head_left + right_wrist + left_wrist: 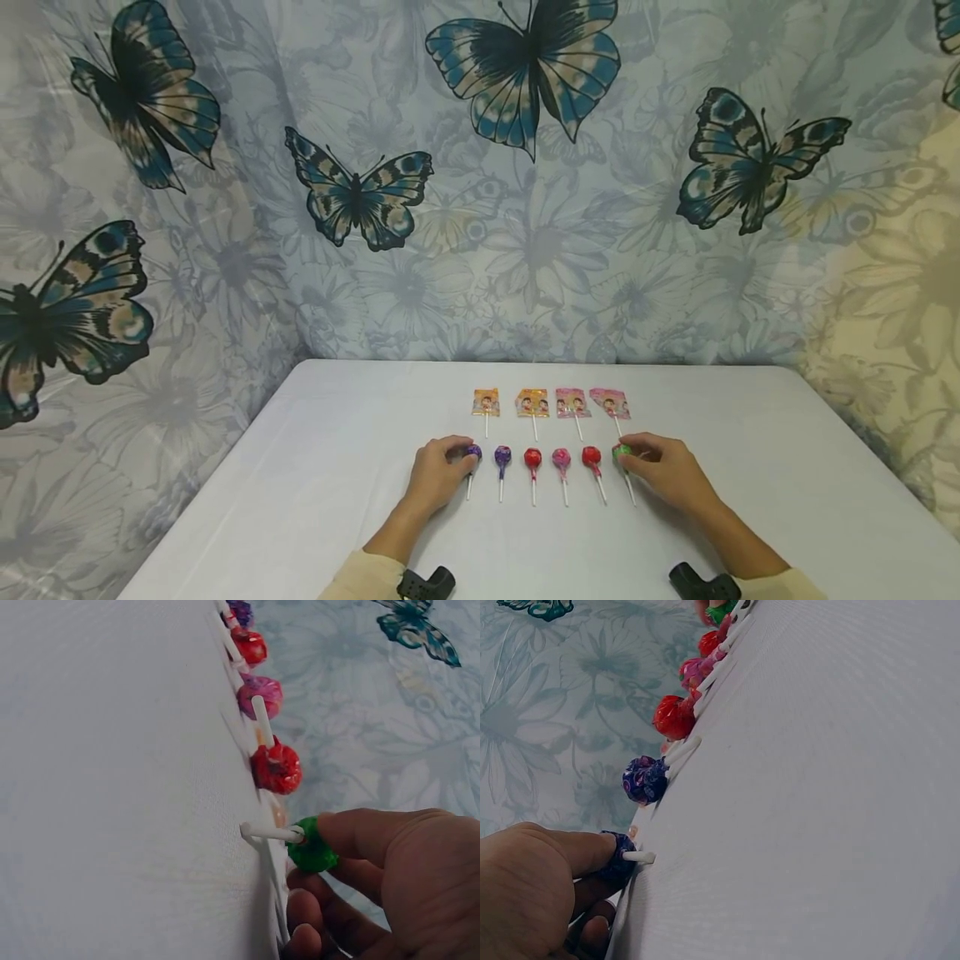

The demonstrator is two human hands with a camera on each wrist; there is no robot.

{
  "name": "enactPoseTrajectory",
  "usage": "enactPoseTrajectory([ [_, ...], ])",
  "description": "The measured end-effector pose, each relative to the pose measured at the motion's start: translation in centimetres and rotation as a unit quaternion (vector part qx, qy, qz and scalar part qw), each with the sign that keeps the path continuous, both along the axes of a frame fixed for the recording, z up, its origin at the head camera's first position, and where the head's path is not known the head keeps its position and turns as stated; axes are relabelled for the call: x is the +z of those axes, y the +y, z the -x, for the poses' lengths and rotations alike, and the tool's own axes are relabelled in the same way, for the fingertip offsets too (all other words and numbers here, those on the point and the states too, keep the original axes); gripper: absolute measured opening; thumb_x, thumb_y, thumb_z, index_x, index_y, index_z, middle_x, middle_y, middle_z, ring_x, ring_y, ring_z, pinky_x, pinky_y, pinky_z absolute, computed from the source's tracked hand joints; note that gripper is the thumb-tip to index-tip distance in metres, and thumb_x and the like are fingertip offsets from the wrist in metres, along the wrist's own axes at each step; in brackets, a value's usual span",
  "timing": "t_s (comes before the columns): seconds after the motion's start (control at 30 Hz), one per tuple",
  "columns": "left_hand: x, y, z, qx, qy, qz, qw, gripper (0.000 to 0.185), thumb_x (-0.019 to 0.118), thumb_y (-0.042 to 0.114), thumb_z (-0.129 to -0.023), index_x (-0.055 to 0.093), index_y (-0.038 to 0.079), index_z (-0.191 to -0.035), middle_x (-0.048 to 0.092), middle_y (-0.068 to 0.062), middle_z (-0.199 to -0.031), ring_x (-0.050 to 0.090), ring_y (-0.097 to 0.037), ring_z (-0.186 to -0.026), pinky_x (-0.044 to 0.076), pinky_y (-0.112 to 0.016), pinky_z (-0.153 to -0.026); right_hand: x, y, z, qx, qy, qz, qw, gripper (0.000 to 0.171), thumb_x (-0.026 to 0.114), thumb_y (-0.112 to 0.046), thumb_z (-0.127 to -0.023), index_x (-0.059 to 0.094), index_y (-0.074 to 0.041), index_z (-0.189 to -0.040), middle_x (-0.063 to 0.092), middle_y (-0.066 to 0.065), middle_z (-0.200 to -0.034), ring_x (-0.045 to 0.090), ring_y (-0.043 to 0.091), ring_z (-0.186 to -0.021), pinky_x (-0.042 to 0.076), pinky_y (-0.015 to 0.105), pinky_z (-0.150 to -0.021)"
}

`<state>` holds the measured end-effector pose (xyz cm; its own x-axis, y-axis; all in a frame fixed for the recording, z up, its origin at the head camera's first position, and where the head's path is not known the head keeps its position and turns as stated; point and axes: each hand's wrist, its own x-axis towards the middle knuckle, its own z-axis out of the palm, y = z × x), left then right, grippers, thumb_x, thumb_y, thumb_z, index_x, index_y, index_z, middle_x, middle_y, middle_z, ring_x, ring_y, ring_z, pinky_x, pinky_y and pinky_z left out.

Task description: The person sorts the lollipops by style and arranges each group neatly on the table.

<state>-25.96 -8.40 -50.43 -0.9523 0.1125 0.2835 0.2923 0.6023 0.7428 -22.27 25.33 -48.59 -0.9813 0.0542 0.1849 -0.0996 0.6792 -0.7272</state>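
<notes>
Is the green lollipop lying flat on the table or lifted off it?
Cannot tell. The right hand pinches the green lollipop; its stick points toward the table.

White table surface [750, 500], plain. Front row of 6 round foil-wrapped lollipops on white sticks, left to right: purple lollipop [474, 452] with swirly print, second purple lollipop [502, 456] same print, red lollipop [532, 457], pink lollipop [561, 457] with darker swirls, second red lollipop [591, 456], green lollipop [621, 452]. Back row of 4 flat printed packet lollipops: 2 orange packets [486, 402] [532, 403], 2 pink packets [572, 402] [611, 402], each with small cartoon faces. Pale blue-grey curtain backdrop [480, 275] with faded flower print and large butterflies in teal, black, cream; yellowish tint at right edge. Cream sleeves [360, 579]. Black wrist mounts [426, 583].
</notes>
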Motion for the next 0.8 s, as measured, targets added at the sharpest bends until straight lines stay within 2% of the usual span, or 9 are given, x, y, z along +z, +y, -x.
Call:
enactPoseTrajectory([
  [0.33,0.11,0.09,-0.18,-0.003,0.002,-0.004,1.0,0.025,0.067,0.021,-0.074,0.065,0.013,-0.098,0.059,0.003,-0.088,0.051,-0.015,-0.08,0.041,-0.032,-0.069,-0.19,-0.19,0.09,-0.012,-0.01,-0.038,0.999,0.031,0.068,-0.029,-0.074,0.064,-0.012,-0.1,0.058,-0.001,-0.082,0.051,0.013,-0.071,0.04,0.029,-0.058],
  [0.53,0.02,0.09,-0.17,-0.004,0.006,-0.004,1.0,0.025,0.067,0.021,-0.075,0.065,0.013,-0.098,0.06,0.003,-0.089,0.053,-0.016,-0.086,0.041,-0.035,-0.075,-0.1,-0.23,-0.07,-0.008,-0.013,-0.035,0.999,0.034,0.068,-0.028,-0.073,0.063,-0.01,-0.102,0.058,0.0,-0.083,0.05,0.013,-0.07,0.04,0.029,-0.058],
  [0.8,-0.34,-0.03,0.18,0.0,0.009,-0.006,0.9999,0.025,0.068,0.021,-0.074,0.066,0.014,-0.097,0.06,0.006,-0.086,0.052,-0.012,-0.082,0.042,-0.033,-0.072,-0.08,-0.15,-0.15,-0.009,-0.007,-0.034,0.999,0.041,0.067,-0.032,-0.074,0.059,-0.009,-0.107,0.058,0.0,-0.086,0.051,0.014,-0.072,0.041,0.029,-0.058],
])
